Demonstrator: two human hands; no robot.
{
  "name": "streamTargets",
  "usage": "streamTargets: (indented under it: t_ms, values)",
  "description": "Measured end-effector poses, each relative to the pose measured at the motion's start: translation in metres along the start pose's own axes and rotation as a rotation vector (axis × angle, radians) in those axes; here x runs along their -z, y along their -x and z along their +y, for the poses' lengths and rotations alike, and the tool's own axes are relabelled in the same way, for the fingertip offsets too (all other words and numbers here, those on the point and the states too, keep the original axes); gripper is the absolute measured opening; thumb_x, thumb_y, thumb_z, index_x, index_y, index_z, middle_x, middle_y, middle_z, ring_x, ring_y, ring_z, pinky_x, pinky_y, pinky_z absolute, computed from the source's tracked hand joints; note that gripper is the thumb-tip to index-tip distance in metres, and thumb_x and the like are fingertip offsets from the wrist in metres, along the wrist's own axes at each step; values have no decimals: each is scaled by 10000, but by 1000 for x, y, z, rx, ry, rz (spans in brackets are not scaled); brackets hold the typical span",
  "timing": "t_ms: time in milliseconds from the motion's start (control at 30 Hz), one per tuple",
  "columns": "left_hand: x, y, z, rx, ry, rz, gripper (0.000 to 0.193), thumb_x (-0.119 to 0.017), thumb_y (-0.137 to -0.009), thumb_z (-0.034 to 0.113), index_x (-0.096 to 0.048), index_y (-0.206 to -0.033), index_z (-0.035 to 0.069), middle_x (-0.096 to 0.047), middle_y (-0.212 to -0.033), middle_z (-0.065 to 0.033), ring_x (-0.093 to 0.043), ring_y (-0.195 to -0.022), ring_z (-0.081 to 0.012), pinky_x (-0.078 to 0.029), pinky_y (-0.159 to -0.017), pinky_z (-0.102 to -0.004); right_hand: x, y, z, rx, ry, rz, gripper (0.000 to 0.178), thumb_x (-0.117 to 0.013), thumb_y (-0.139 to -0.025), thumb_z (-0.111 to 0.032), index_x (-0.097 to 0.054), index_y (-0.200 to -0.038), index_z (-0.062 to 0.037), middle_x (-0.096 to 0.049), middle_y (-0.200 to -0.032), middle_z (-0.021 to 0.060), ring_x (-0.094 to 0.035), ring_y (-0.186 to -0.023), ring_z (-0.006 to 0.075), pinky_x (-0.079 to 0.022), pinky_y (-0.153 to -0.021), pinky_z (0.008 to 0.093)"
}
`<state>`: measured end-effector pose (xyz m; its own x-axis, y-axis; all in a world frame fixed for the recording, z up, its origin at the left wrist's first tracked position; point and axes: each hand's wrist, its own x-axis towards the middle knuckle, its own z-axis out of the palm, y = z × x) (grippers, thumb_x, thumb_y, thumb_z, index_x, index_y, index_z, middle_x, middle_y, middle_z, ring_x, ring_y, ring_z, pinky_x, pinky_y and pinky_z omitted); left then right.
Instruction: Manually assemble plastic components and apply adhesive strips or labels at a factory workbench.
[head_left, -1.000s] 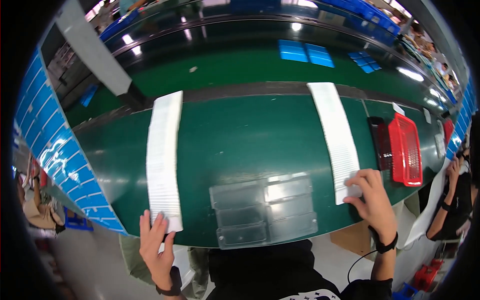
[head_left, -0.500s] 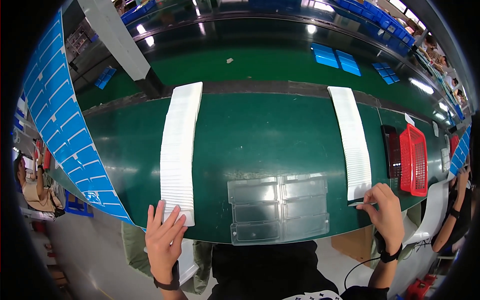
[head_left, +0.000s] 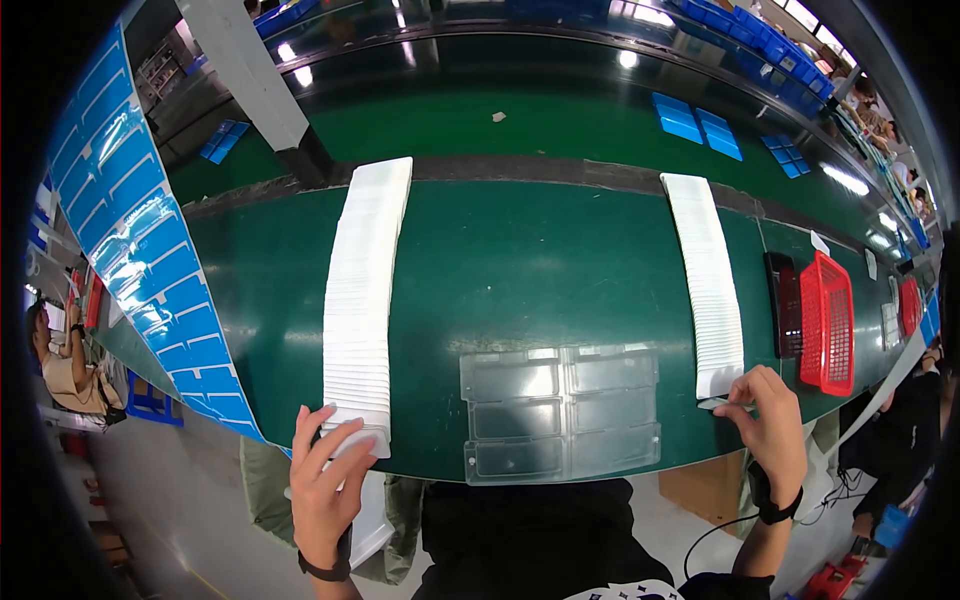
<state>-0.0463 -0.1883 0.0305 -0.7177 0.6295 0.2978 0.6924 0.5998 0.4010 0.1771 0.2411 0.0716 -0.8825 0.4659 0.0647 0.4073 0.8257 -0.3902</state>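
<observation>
A long row of overlapping white cards (head_left: 360, 290) lies on the green table to my left, and a narrower row of white cards (head_left: 706, 280) lies to my right. At the near end of the left row, my left hand (head_left: 325, 490) has its fingers apart and touching the last card (head_left: 372, 440). My right hand (head_left: 770, 425) pinches the edge of a thin card (head_left: 712, 403) at the near end of the right row, with thumb and forefinger together. Between the two rows, clear plastic trays (head_left: 560, 415) lie in two columns near the table's front edge.
A red basket (head_left: 828, 325) and a dark tray (head_left: 783, 305) stand to the right. A large blue sheet with cut lines (head_left: 150, 250) hangs at the left. Past the dark edge strip, blue pieces (head_left: 697, 125) lie on a green belt near a grey pillar (head_left: 245, 75). Other people sit at both sides.
My view has shifted slightly. On the far belt, the blue pieces and a small scrap have moved right. My left fingers have curled a little at the card; my right hand keeps its pinch.
</observation>
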Motion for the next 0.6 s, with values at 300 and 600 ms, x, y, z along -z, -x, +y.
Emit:
streamTargets:
  t_ms: [300, 600]
  values:
    - [23, -16, 36, 216, 130, 38, 355, -816, -719, -121, -718, -1043, -12, -699, -995, -124, -638, -806, -213, -482, -668, -310, 20, -2, -26, 134, -172, -174, 182, -806, -822, -47, -744, -991, -71, -616, -869, 72, -638, -812, 300, -514, -706, 383]
    - [-14, -76, 106, 73, 592, -481, 243, -849, -824, 65, -657, -971, 40, -735, -862, -88, -689, -701, -261, -505, -588, -340, -2, -29, -76, 312, -226, -427, 239, -812, -845, -129, -642, -1006, -81, -689, -827, 92, -693, -784, 320, -529, -678, 409]
